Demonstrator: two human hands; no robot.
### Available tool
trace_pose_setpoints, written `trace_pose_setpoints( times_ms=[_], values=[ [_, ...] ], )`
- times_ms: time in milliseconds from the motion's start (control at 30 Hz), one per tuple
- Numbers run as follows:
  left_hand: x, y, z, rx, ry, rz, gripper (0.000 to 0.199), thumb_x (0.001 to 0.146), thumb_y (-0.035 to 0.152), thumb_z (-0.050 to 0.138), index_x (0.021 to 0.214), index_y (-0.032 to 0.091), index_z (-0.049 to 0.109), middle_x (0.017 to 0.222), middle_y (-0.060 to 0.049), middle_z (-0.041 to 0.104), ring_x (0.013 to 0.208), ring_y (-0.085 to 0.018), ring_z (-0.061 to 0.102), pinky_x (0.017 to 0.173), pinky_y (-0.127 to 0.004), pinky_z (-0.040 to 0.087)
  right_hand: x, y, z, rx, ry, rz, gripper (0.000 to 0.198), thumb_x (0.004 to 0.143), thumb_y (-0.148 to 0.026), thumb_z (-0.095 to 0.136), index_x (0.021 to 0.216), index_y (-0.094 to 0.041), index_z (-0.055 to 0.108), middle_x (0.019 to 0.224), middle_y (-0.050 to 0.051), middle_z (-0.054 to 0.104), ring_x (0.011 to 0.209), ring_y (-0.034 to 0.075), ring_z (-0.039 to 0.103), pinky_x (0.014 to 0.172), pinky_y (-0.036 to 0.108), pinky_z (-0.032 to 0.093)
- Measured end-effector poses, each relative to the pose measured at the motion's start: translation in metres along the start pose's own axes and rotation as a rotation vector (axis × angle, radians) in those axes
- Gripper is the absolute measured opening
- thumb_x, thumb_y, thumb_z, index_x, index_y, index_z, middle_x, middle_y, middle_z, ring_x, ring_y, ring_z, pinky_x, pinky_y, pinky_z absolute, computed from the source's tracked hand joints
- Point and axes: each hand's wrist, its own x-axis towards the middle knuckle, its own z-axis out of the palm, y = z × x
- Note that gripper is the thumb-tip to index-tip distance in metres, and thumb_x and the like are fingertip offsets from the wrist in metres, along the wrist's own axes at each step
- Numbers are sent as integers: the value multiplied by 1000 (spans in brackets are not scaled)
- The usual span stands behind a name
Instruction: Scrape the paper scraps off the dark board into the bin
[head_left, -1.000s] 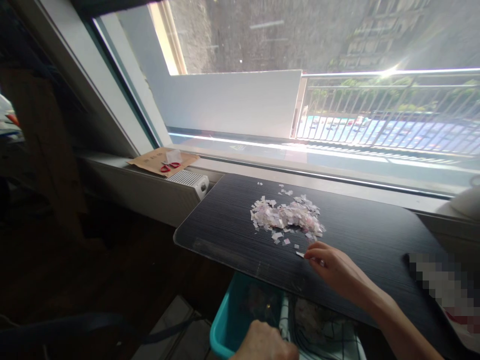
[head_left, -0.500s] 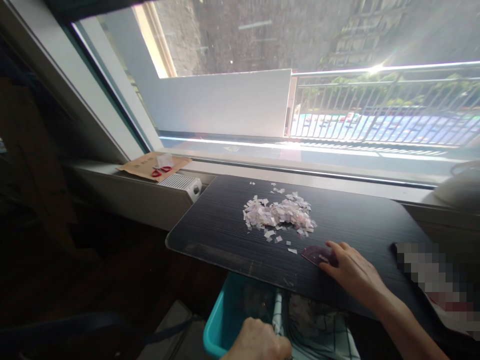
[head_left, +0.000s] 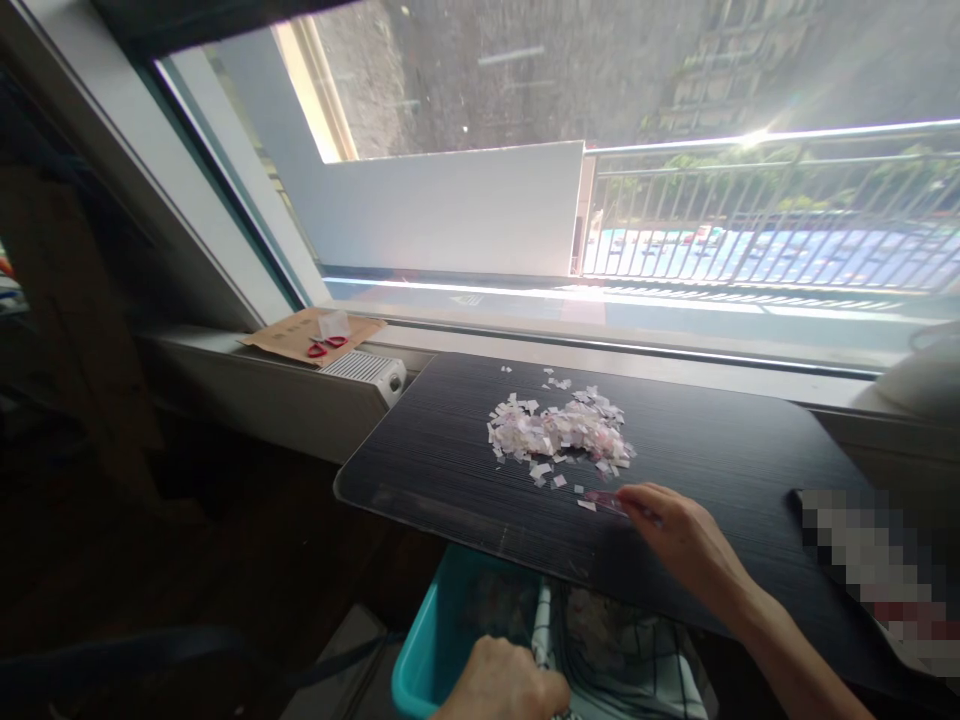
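Note:
On the dark tabletop lies a loose pile of small pale paper scraps, some pinkish. My right hand pinches a thin translucent pink plastic piece, protractor-like. Its tip sits beside a couple of stray scraps just in front of the pile. Below the table's near edge, my left hand is closed on the edge of a white checked bag, next to a turquoise bin. Scraps show dimly inside the bin. The left fingertips are partly hidden.
Left of the table, a brown envelope with red-handled scissors and a small clear box lies on the sill, near a white radiator. A blurred-out dark-edged item lies at the table's right. A window stands behind.
My right hand has lifted and tilted the plastic piece, shifting it slightly left towards the stray scraps. My left hand stays closed on the bag, moved slightly left in view with the bin.

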Motion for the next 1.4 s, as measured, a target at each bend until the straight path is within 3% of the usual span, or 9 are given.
trace_pose_setpoints(
  times_ms=[133,333,600,767,933,1133,1200,1267,1400],
  values=[
    [-7,-3,-2,-10,17,-23,17,85,24,61,98,20,71,91,-12,73,82,-34,70,69,-39,55,-10,-4,-1,75,-138,-44,23,88,-26,48,92,-22,71,90,4,73,78,19,66,70,27,48],
    [-8,-9,9,-32,81,-56,18,82,31,62,94,21,71,89,-12,73,82,-34,70,70,-40,54,-11,-11,2,108,-130,-70,25,90,-26,48,97,-22,72,93,4,72,78,18,65,71,26,48],
    [-18,-14,7,-55,127,-156,14,77,26,63,88,22,69,89,-10,72,85,-33,68,76,-38,50,-34,-19,-10,119,-272,-188,25,94,-24,46,95,-25,71,91,3,71,82,17,65,74,25,49],
    [-21,-19,3,-114,82,-93,16,78,27,60,89,20,69,89,-12,72,85,-34,68,75,-37,51,-40,-18,-8,134,-241,-215,25,95,-23,46,99,-24,70,97,5,71,88,17,64,78,25,49],
    [-17,-12,2,-54,119,-133,14,78,26,64,89,21,70,88,-10,72,85,-33,68,75,-37,51,-40,-20,-12,124,-271,-206,24,94,-24,47,96,-25,71,92,3,71,83,16,65,74,24,49],
    [-4,2,-6,-11,30,1,16,82,25,63,95,21,71,90,-13,73,83,-35,69,69,-38,51,-4,-13,-7,20,31,-74,26,91,-27,47,99,-22,72,94,6,73,82,20,67,73,28,49],
    [1,7,-9,3,-14,47,15,84,23,61,95,20,72,89,-14,73,81,-35,70,66,-38,51,8,-12,-3,-26,75,-43,28,90,-27,47,100,-21,73,94,6,74,81,21,67,71,29,49],
    [4,11,-10,15,-39,65,15,87,22,60,95,18,72,89,-15,73,80,-35,70,64,-37,51,14,-14,2,-55,77,-32,28,89,-27,47,99,-22,73,93,6,75,80,22,68,70,29,49],
    [5,12,-10,48,-27,75,15,88,21,59,93,17,72,86,-15,73,78,-33,71,62,-34,50,12,-22,6,14,-49,-100,27,89,-27,48,96,-24,74,87,3,75,73,18,67,66,25,48]
  ],
)
